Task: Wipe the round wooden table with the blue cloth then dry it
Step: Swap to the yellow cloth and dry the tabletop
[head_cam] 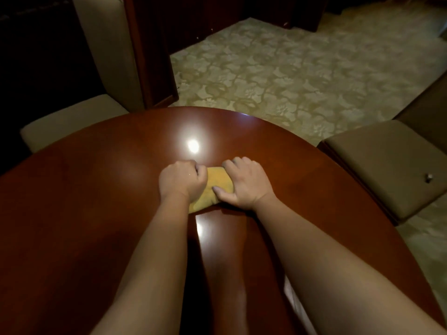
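Note:
The round wooden table (96, 189) fills the lower part of the view, dark red-brown and glossy, with a bright lamp reflection near its middle. A folded yellow cloth (216, 182) lies flat on the table's centre. My left hand (181, 180) is closed over the cloth's left side. My right hand (244, 184) presses on its right side, thumb laid across the cloth. Both forearms reach in from the bottom edge. No blue cloth is in view.
A beige cushioned chair (72, 122) stands at the table's far left. Another padded seat (387, 165) stands at the right, with a small metal object (429, 177) on it. Patterned pale carpet (302, 76) lies beyond the table. Dark wooden furniture (154, 56) rises at the back.

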`<state>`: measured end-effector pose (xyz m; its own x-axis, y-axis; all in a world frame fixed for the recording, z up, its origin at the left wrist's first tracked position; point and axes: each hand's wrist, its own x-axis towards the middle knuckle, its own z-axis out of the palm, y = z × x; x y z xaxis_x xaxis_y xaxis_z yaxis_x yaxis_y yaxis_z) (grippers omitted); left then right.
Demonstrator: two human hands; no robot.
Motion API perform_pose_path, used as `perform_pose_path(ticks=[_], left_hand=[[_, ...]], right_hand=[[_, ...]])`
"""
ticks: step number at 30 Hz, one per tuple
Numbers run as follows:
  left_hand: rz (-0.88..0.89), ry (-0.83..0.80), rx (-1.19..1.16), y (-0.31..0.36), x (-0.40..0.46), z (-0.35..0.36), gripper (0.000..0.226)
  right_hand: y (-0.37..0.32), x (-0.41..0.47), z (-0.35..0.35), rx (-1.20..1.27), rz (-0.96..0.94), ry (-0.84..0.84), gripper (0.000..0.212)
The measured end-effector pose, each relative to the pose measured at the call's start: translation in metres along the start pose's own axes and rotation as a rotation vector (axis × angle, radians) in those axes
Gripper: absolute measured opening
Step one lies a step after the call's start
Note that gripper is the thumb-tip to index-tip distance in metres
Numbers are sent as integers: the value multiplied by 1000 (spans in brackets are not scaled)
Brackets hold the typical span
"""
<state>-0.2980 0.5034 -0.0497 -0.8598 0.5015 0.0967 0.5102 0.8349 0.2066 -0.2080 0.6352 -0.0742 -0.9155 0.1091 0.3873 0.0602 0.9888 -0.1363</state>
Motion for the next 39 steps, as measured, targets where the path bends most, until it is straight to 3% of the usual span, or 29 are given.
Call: perform_pose_path(ticks=[4,8,19,24,31,39], left_hand=[[-28,33,9,1,3,2,51],[-51,6,-12,6,-26,-4,38],[-46,-136,22,20,-220,-30,35],[34,-179,43,31,-259,-36,33],[70,-151,27,36,-237,-27,32],[42,-67,-24,68,-121,-4,35]], right_hand=[[3,8,0,0,-31,7,57],[-6,-15,-11,-30,-24,-24,59],[-86,-185,-78,-39,15,-140,55],[-103,-233,-95,-42,90,-139,54],[-82,-220,-89,-45,11,-110,55],[9,-125,-61,-42,-46,-107,61]])
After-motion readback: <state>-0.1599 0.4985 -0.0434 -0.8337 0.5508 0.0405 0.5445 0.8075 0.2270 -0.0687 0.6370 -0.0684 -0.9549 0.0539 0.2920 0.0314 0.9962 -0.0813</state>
